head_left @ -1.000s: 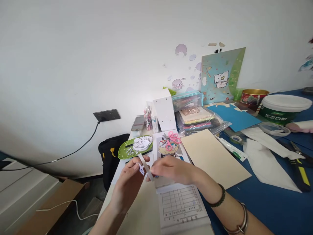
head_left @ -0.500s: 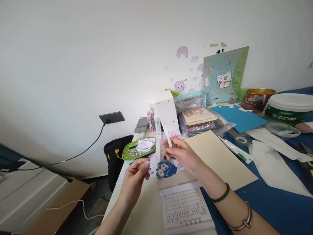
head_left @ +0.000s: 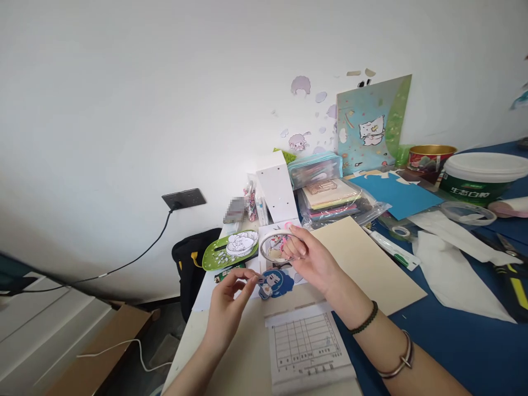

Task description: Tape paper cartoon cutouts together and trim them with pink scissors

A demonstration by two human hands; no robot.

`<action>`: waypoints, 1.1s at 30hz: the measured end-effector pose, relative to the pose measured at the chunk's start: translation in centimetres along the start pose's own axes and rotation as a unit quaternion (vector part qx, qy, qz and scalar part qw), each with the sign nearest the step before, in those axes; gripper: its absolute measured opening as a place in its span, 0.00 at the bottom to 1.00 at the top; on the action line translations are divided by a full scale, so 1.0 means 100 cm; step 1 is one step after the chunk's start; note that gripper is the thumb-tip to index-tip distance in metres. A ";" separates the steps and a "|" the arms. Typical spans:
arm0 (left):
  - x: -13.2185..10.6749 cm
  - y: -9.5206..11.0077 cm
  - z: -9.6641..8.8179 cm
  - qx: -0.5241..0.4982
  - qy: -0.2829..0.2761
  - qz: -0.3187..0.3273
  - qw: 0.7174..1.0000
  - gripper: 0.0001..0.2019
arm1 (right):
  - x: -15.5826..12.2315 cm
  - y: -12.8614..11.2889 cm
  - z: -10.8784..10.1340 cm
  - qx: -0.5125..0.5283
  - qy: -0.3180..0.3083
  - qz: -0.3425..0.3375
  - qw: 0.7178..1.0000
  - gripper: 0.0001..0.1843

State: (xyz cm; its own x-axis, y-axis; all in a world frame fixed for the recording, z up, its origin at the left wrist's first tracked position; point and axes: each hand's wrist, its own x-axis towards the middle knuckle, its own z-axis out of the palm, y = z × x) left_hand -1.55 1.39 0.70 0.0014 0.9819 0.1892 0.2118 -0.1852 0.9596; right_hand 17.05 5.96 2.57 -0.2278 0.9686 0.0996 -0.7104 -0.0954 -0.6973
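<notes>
My right hand grips a roll of white tape, tilted so that its ring shows and the things behind are seen through its middle. Between the thumb and fingertips of my left hand is a small paper cutout, mostly hidden and nearly edge-on. Just beyond my left fingertips lies a blue-haired paper figure on the table. Pink-handled scissors lie partly hidden behind my right hand.
A green tray bearing a white drawn cutout stands at the left. A printed form lies in front, a cream sheet to the right. Further right are white paper scraps, a lidded tub and a blue sheet.
My right hand has turned the tape roll from edge-on to showing its open ring. My left hand has tilted the small cutout, so less of its face shows. The view has shifted slightly.
</notes>
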 end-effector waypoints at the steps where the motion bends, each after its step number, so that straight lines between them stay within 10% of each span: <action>1: -0.001 0.000 0.001 0.040 -0.001 0.021 0.999 0.05 | -0.001 0.000 0.000 -0.001 0.000 -0.003 1.000 0.25; 8: -0.003 0.000 0.006 0.162 -0.026 0.096 0.982 0.05 | -0.003 -0.002 0.001 -0.027 -0.020 -0.011 0.999 0.13; 15: -0.002 -0.006 0.005 0.175 -0.044 0.173 0.968 0.03 | 0.002 0.001 -0.003 -0.046 0.048 -0.044 0.997 0.27; 26: 0.002 -0.023 0.013 0.167 -0.072 0.180 0.967 0.12 | -0.002 0.008 -0.006 -0.214 0.061 -0.113 0.968 0.21; 33: -0.004 -0.009 -0.005 0.138 0.059 0.162 0.975 0.21 | -0.014 0.020 0.004 -0.394 -0.051 -0.171 0.902 0.16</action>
State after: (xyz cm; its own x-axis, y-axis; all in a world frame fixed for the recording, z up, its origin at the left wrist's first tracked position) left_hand -2.20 1.19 -0.18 0.0024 0.8590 0.5120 0.4734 -0.4519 0.7561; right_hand 15.68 4.36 1.30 -0.1741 0.8800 0.4420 -0.0663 0.4374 -0.8968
